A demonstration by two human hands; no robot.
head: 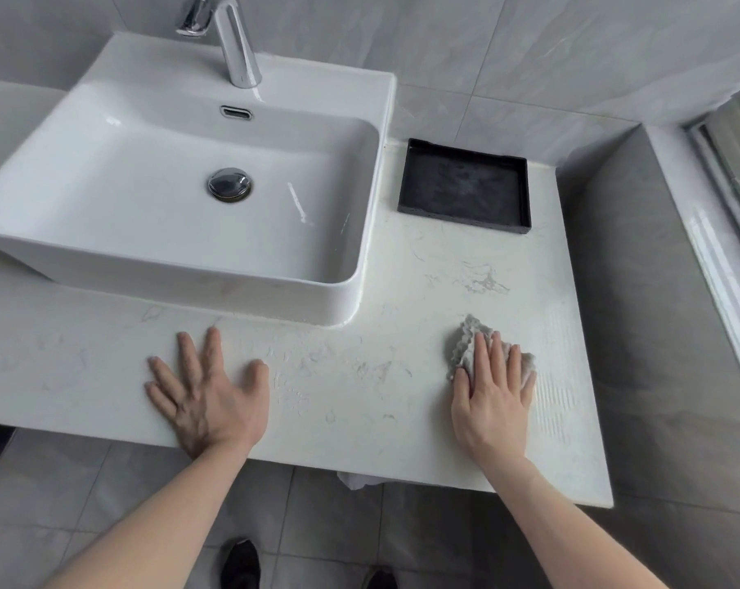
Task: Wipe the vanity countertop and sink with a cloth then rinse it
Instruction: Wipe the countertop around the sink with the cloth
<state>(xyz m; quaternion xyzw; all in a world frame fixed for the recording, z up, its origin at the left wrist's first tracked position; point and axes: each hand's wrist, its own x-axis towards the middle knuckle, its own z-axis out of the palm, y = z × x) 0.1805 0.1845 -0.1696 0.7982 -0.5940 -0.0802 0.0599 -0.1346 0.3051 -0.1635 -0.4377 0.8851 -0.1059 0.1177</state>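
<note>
A white marble-look vanity countertop (360,388) carries a white rectangular vessel sink (105,257) at the left, with a chrome drain plug (229,184) in its basin and a chrome faucet (234,40) behind. My right hand (493,397) presses flat, fingers straight, on a small grey textured cloth (466,342) near the counter's front right. My left hand (209,393) lies flat with fingers spread on the counter in front of the sink, holding nothing. Wet streaks show on the counter right of the cloth.
A black square tray (525,189) stands at the back right of the counter, beside the sink. A grey tiled wall runs along the right edge, with a window frame (725,172) beyond. Grey floor tiles and my dark shoes (241,563) lie below the front edge.
</note>
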